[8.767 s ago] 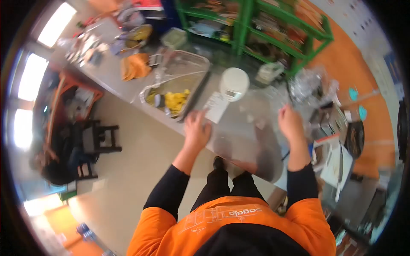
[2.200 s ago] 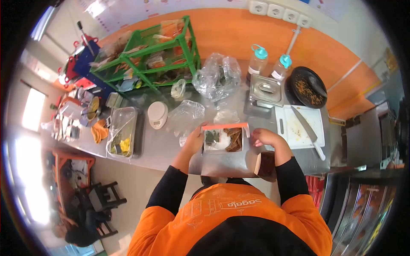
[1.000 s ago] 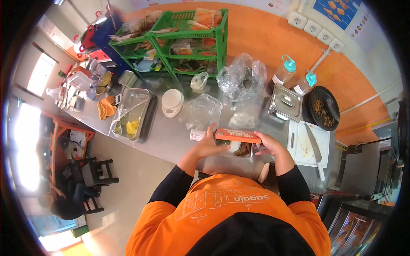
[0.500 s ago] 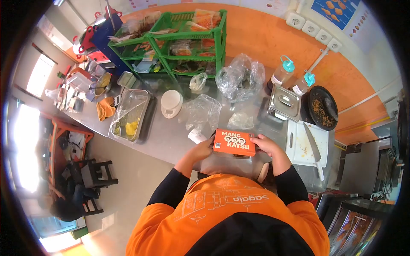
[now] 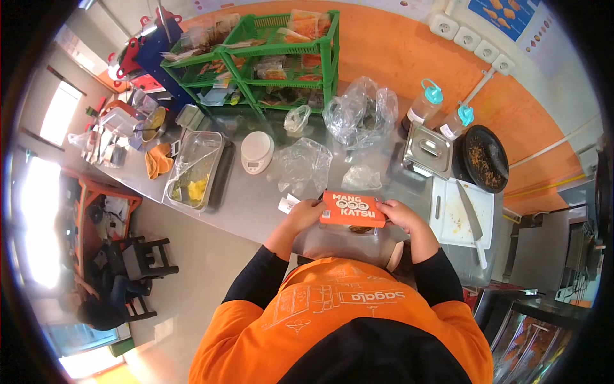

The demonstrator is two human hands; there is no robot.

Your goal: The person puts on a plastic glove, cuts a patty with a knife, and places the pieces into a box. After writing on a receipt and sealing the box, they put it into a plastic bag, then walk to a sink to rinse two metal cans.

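Observation:
An orange cardboard sleeve [image 5: 354,203] printed "MANG KATSU" is held level over the counter's front edge. My left hand [image 5: 303,215] is closed on its left end, and my right hand [image 5: 399,216] grips the right end with the thumb on top. From under the sleeve's near side shows a clear plastic container [image 5: 338,228] with brown food in it. Just beyond my left hand lies a white paper piece [image 5: 288,203]. A crumpled clear bag [image 5: 362,178] rests behind the sleeve.
To the right, a knife [image 5: 470,211] lies on a white cutting board [image 5: 446,233]. Farther back are a lidded steel pan [image 5: 427,148], a black bowl [image 5: 484,159] and squeeze bottles [image 5: 425,105]. Left stand a kitchen scale [image 5: 257,152], a glass dish [image 5: 196,171] and green racks [image 5: 288,48].
Both hands have shifted the orange sleeve slightly, and more of the clear container shows at its near side. The white paper piece now appears smaller beside my left hand.

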